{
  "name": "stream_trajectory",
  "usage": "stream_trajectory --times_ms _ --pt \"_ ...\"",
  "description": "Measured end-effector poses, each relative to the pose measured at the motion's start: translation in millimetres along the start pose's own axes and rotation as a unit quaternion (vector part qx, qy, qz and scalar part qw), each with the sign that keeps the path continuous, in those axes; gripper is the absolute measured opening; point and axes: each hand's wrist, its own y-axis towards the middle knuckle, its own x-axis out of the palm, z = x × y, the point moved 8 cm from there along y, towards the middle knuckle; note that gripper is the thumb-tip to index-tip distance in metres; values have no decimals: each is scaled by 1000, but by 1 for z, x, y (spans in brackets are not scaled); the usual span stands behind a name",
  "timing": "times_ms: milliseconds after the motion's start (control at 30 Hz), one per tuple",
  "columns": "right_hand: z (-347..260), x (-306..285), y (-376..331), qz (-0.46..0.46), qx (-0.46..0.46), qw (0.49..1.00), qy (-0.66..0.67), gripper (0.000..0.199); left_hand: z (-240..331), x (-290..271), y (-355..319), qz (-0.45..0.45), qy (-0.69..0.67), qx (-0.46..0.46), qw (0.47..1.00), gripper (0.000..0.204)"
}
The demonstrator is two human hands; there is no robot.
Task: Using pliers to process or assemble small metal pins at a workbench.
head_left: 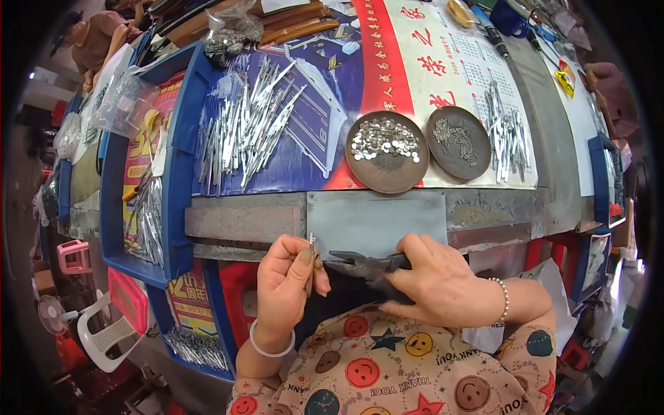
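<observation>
While the left hand [289,275] holds up a small silvery metal piece [312,243] above the near left corner of a grey plate [377,214], its grip is clamped on that piece, thumb and fingertips together. Just to the right, the right hand [439,280] bends its fingers over a dark, plier-like tool [360,257], whose tip points toward the piece without touching it; how firmly this grip is closed I cannot tell, as the palm is hidden. The plate lies along the front edge of the worktop [553,197]. Beyond it, two round brown dishes stand side by side, the left dish [385,176] carrying shiny discs [384,138], the right dish [460,169] thin metal bits [453,136]. Slender silvery tools lie heaped in a large pile [252,131] to the left and a smaller pile [508,135] to the right. Farther left is a blue tray [180,232].
</observation>
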Motion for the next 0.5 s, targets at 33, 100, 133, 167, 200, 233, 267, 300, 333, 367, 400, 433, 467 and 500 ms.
stream_trajectory --times_ms 33,100,133,167,200,233,267,300,333,367,400,433,467,500 --pt "-1 1 1 -1 0 1000 0 37 -1 1 0 4 -3 -9 1000 11" --pt "-4 2 3 9 -6 999 -32 31 -1 -1 -2 8 -5 -16 1000 11" --pt "-4 3 5 9 -7 999 -33 31 -1 1 -3 -6 -3 -18 1000 12" --pt "-5 2 6 21 -13 999 -46 29 -1 2 -4 -20 -2 -19 1000 12" --pt "-7 1 7 34 -20 997 -59 28 -1 1 -4 -20 -2 -20 1000 12" --pt "-7 2 7 33 -19 998 -59 28 -1 1 -5 -20 8 -18 1000 12" --pt "-9 2 8 38 -23 997 -69 26 0 0 -5 -18 18 -16 1000 12" --pt "-10 2 8 42 -26 996 -78 24 -1 -1 -6 -17 17 -16 1000 12" --pt "-10 3 9 41 -27 996 -77 24 -2 -1 -7 -12 18 -17 1000 12" --pt "-11 5 9 44 -27 995 -88 22 -2 -2 -7 -9 18 -19 1000 12" --pt "-11 5 9 48 -27 994 -98 20 -2 -3 -7 -9 17 -19 1000 12" --pt "-12 6 9 47 -27 994 -97 20 -2 -3 -7 -13 26 -21 999 12" --pt "-12 7 9 35 -22 993 -110 19 -2 -3 -7 -18 33 -23 999 11" --pt "-12 9 9 23 -18 992 -122 19 -2 -2 -7 -18 33 -24 999 11"
